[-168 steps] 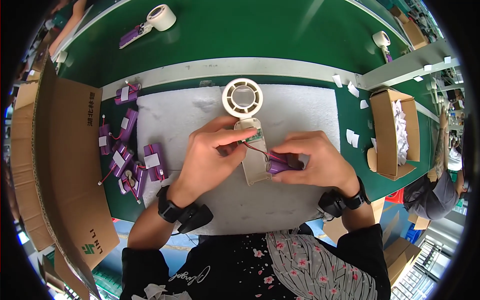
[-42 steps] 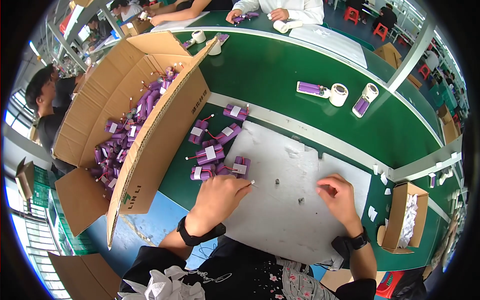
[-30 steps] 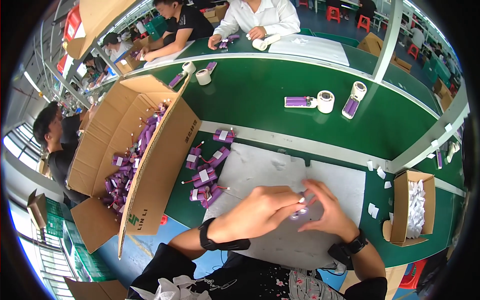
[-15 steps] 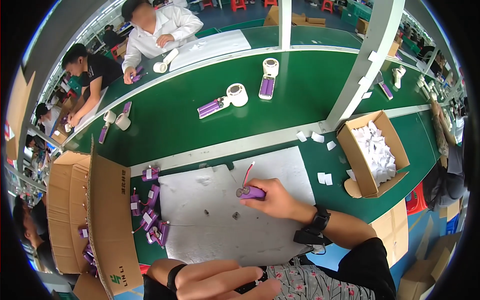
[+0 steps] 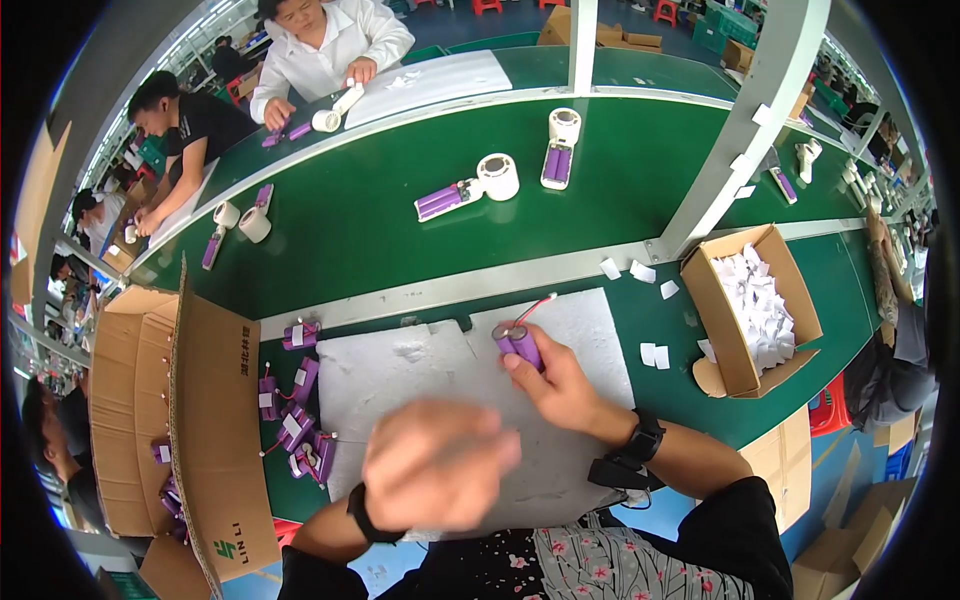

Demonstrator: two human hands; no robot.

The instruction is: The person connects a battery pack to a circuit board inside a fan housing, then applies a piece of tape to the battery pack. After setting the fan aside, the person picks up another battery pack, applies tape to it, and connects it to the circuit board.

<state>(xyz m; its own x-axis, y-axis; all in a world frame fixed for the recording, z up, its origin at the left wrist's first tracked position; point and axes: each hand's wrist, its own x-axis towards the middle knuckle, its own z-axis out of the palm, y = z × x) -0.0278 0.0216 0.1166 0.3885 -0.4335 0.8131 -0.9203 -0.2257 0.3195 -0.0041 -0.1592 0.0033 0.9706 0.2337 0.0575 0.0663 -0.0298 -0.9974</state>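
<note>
My right hand (image 5: 565, 385) grips a purple two-cell battery pack (image 5: 524, 346) above a whitish foam sheet (image 5: 370, 375). The pack's round cell ends face up and toward me, and a thin red lead with a pale plug sticks out past it. My left hand (image 5: 437, 462) hovers over the near part of the sheet, lower left of the pack and apart from it. Motion smears its fingers, so their hold cannot be read. Left of the sheet lies a loose group of purple battery packs (image 5: 293, 428) with white labels and leads.
An open cardboard box (image 5: 220, 430) stands at the left, with more packs inside. At the right, another carton (image 5: 715, 325) holds white paper pieces; paper scraps (image 5: 669, 290) lie beside it. Beyond a metal rail, white round-headed devices (image 5: 497, 178) rest on the green belt. A post (image 5: 715, 190) rises at right.
My right hand has turned the battery pack more upright and shifted it slightly right and away from me. My left hand has risen from the lower edge to over the foam sheet.
</note>
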